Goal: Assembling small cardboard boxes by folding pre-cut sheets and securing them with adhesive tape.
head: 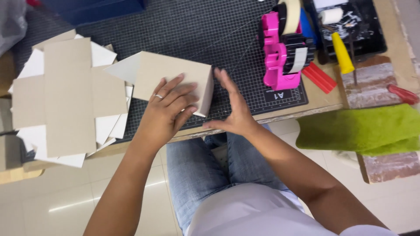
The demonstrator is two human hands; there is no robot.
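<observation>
open mat [183, 26] ahead, tape dispenser [282, 52] right

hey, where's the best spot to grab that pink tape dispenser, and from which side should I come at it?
Probably grip the pink tape dispenser across its narrow pink body near the front end, coming from above with the right hand. The tape rolls crowd its far end, and the red blocks and yellow nozzle sit close beside it.

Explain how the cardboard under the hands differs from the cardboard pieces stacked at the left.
The folded box stands up with formed walls; the flat cardboard stack lies unfolded as cross-shaped cutouts. The left hand presses the box and the right hand flanks it; nobody touches the stack. Both are plain grey-brown board.
</observation>
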